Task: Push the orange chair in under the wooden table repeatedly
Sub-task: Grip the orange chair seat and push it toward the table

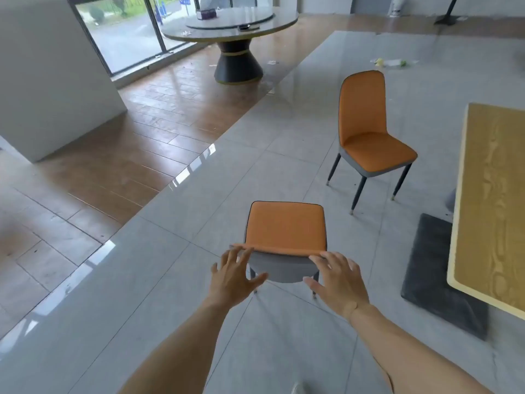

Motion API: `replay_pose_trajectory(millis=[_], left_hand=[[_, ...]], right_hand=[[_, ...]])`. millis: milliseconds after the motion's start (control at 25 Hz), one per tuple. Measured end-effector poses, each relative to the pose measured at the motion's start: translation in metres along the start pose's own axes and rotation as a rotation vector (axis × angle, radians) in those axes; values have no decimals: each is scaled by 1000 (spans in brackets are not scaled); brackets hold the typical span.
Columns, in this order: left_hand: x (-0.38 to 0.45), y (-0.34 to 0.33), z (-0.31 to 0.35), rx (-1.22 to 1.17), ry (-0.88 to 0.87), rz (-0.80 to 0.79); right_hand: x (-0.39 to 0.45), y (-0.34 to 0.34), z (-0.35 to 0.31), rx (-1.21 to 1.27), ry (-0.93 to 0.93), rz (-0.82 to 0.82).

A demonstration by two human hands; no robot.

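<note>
An orange chair (285,226) with a grey back shell stands on the grey tiles right in front of me, seen from above and behind. My left hand (234,275) hovers at the left end of its backrest top, fingers spread, fingertips at the rim. My right hand (336,278) is spread the same way at the right end. Neither hand grips the chair. The wooden table (494,206) runs along the right edge, apart from this chair.
A second orange chair (366,129) stands farther off, facing the table. A dark grey mat (437,268) lies under the table's near end. A round table (230,27) stands at the back by the windows, and a white pillar (51,75) rises at the left.
</note>
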State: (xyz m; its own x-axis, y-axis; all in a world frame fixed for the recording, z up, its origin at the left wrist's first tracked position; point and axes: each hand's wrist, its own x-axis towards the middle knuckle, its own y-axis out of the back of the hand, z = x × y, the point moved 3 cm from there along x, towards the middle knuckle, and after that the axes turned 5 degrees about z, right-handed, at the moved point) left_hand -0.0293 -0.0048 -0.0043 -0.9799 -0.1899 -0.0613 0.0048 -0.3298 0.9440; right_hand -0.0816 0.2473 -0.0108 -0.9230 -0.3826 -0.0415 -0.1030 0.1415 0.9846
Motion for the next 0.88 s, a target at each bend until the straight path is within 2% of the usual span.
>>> replay_pose_trajectory(millis=[120,240,360,480,680,880], left_hand=[[24,-25,-2,81,8,-96],[51,-45,-6,116,-89,-136],[77,-60,-12,121,-196,-148],[99,-76,-25,58,-228,-109],[117,-85,-38,-34,-335,9],[141,-85,-51,-117,-372,18]], right_hand=[[34,-17,-7,-15,60,-24],[60,-39,-12,-23,83,-73],[74,-57,-19,-37,-26,-106],[83,-73,-34,-70,-142,-90],[96,-74,-24,-108,-152,-115],[116,-80,-34,-87,-238,-83]])
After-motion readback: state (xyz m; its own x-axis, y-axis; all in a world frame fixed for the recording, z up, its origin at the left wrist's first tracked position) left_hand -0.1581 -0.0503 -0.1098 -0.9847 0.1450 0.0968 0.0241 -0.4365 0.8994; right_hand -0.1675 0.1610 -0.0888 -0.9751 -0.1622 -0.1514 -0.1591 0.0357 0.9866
